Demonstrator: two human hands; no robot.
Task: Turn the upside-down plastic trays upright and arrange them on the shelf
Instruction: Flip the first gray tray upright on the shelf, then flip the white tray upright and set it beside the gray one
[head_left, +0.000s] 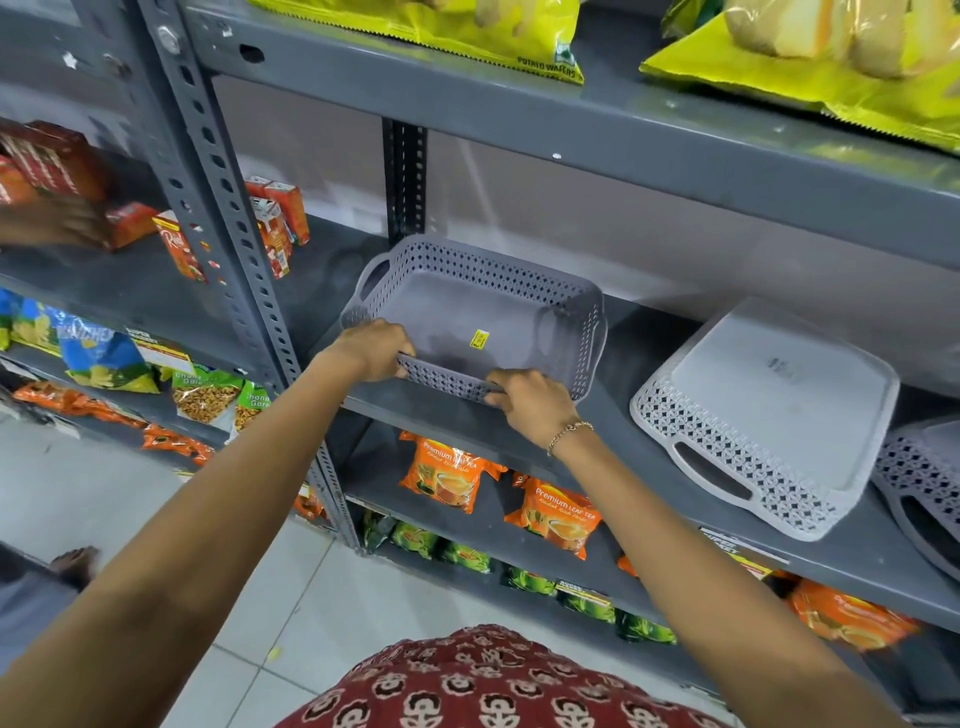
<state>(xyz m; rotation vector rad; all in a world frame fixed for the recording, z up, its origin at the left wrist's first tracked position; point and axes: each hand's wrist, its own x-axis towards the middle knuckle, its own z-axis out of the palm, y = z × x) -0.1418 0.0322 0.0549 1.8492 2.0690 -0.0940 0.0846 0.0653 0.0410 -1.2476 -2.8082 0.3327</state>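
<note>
The grey tray sits upright on the grey metal shelf, open side up, at about the centre of the view. It is rectangular with rounded corners, its walls pierced with a lattice of small diamond holes, a cut-out handle at each short end, and a small yellow sticker on its smooth floor. Both hands grip the near long wall: the left hand at 9 o'clock of that wall, its fingers curled over the rim, and the right hand at 5 o'clock of the tray, fingers clenched on the same wall. A thin bracelet circles the right wrist.

At 3 o'clock from this tray, apart from it, a paler tray lies upside down on the same shelf, flat base up, lattice wall and handle slot facing the viewer. Just beyond it, at the right edge of the view, part of a third tray shows, also base up and cut off by the frame.

Orange tea packets lie on the shelf below, at 6 o'clock. Yellow-green wafer bags rest on the shelf above, at 12 o'clock. At 9 o'clock, past the slotted upright, stand red cartons.
</note>
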